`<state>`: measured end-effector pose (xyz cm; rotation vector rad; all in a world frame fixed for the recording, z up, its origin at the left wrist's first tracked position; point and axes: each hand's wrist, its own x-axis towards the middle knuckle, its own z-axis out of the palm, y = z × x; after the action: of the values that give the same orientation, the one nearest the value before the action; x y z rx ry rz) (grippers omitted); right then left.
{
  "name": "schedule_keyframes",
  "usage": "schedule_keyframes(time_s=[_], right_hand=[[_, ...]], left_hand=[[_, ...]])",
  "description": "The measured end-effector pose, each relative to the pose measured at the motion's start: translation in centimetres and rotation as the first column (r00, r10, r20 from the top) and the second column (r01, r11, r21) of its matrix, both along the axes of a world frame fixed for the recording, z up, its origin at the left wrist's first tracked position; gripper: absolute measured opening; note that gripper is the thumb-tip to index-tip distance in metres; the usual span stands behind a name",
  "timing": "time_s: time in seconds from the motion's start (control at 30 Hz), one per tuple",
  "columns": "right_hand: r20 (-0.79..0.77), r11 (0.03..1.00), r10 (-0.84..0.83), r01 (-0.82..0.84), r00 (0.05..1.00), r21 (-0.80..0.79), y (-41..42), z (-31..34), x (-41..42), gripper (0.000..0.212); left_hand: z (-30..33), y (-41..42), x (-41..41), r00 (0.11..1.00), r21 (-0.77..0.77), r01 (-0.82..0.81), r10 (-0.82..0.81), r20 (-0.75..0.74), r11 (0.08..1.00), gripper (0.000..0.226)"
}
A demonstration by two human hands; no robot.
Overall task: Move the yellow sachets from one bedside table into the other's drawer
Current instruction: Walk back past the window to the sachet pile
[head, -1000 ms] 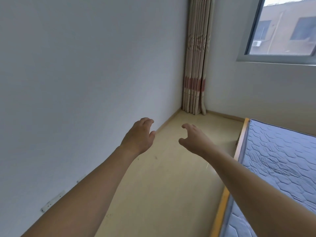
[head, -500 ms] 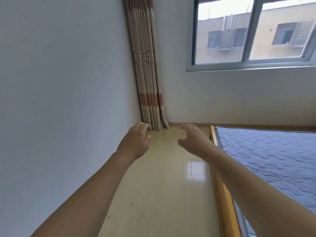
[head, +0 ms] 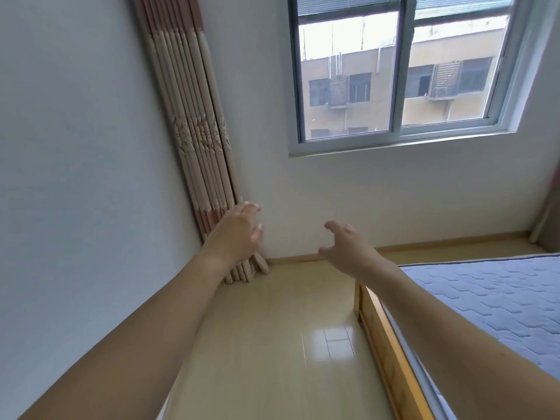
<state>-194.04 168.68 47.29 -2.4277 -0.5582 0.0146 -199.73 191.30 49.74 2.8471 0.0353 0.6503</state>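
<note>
1. While both your arms stretch out in front of you, neither hand has anything in it. Your left hand (head: 239, 231) is held up in front of the bottom of the curtain (head: 194, 122), back toward the camera, fingers loosely together and only slightly bent, thumb tucked along the side.
2. Your right hand (head: 348, 250) is out over the floor (head: 272, 344) near the corner of the bed, fingers loosely curled and a bit spread, thumb sticking out to the left, gripping nothing.
3. The two hands are apart, with a stretch of white wall (head: 303, 201) showing between them.
4. The yellow sachets aren't anywhere in this view, so can't tell you where they are. Same goes for both bedside tables and the drawer.
5. What you're actually looking at: the gathered beige-and-pink curtain hanging in the room corner on the left, with its hem reaching the floor, and a sliding window (head: 400, 71) above the far wall with a tan building outside.
6. On the right there's a blue quilted mattress (head: 485, 298) sitting in a wooden bed frame (head: 391, 347), and your right forearm crosses over its near corner. The pale floor has a shiny glare patch right beside the frame.
</note>
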Motion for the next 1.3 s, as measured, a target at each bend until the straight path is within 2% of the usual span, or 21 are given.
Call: schedule_keyframes(time_s=[0.13, 0.4, 0.67, 0.9, 1.03, 1.3], right_hand=[[-0.009, 1.000, -0.015, 0.015, 1.000, -0.004, 4.4, 0.4, 8.5, 0.064], [-0.012, 0.998, -0.051, 0.050, 0.999, -0.049, 15.8, -1.9, 28.1, 0.063], [0.029, 0.983, -0.177, 0.178, 0.984, -0.039, 22.8, 1.2, 48.4, 0.061], [-0.030, 0.955, -0.287, 0.283, 0.958, -0.093, 21.6, -0.6, 64.6, 0.061], [-0.017, 0.947, -0.312, 0.309, 0.950, -0.085, 20.5, -1.6, 75.1, 0.060], [0.034, 0.896, -0.441, 0.442, 0.897, -0.046, 14.8, 1.1, 94.3, 0.059]], left_hand=[[0.7, 5.0, 9.3, 1.000, 0.033, 0.031, -0.031, 0.005, 0.999, 0.045], [-3.1, 16.1, 30.3, 0.994, 0.036, 0.091, -0.088, -0.061, 0.995, 0.049], [1.3, 24.3, 53.4, 0.990, -0.001, 0.143, -0.143, -0.021, 0.990, 0.045], [-1.7, 22.3, 71.7, 0.960, -0.045, 0.263, -0.266, -0.089, 0.964, 0.046], [-2.7, 20.1, 82.8, 0.939, -0.025, 0.334, -0.335, -0.077, 0.942, 0.047], [1.3, 14.1, 103.6, 0.904, 0.011, 0.425, -0.424, -0.048, 0.905, 0.046]])
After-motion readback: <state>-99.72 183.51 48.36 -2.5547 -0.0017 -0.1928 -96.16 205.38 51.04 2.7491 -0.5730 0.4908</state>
